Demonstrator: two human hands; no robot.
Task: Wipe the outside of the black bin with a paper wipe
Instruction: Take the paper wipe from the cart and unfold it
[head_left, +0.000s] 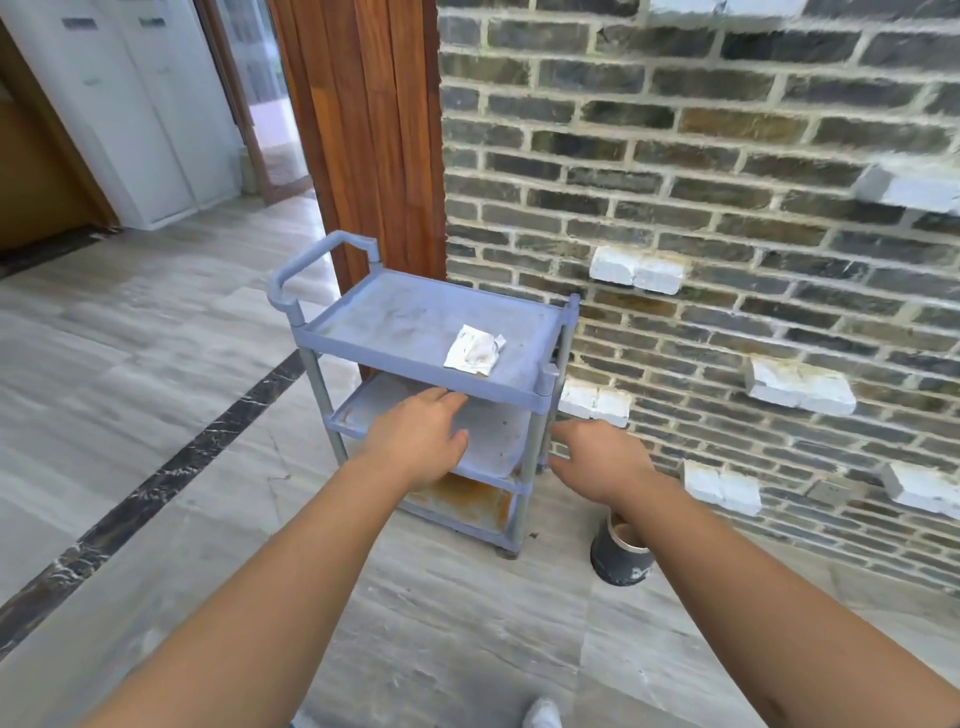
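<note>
I see both hands empty, fingers loose: left hand (421, 436), right hand (597, 460). Wipe (474, 349) lies near the cart's (363, 312) right edge; bin (618, 558) on the floor.

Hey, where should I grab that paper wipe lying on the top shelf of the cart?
Probably by the crumpled corner of the paper wipe on its right, which sticks up while the rest lies flat on the cart. Come from above and pinch it; the right hand looks closer, and both hands hold nothing.
</note>
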